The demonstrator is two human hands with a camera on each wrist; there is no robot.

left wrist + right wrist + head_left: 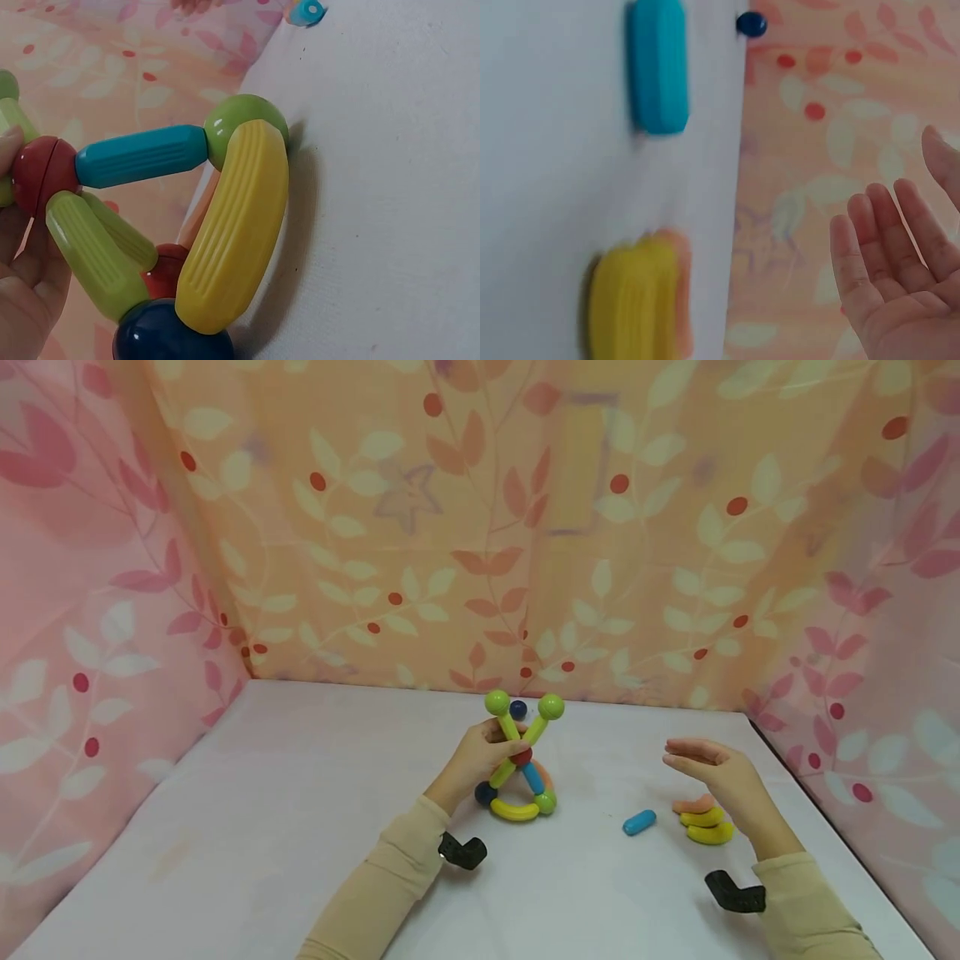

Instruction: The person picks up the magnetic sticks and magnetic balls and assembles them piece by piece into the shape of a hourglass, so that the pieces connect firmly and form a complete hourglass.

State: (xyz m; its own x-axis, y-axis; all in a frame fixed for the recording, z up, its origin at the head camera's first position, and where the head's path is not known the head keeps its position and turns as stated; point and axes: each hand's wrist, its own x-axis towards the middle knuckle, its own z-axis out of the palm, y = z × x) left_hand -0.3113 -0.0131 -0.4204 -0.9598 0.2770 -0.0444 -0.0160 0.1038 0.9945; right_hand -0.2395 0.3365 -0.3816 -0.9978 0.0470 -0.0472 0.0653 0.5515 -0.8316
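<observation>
A toy frame of rods and balls (520,762) stands upright on the white table (300,827). My left hand (480,753) grips it where two green rods cross at a red ball (37,174). Its base is a curved yellow rod (236,225) between a dark blue ball (165,337) and a green ball (236,120); a blue rod (142,156) runs up from the green ball. My right hand (705,764) hovers open, holding nothing, above loose curved yellow and orange rods (705,822). Left of them lies a loose blue rod (639,822).
A loose dark blue ball (518,709) lies on the table behind the frame. Flower-patterned cloth walls (480,527) close in the table at the back and both sides. Black wrist camera mounts (735,893) sit on both beige sleeves.
</observation>
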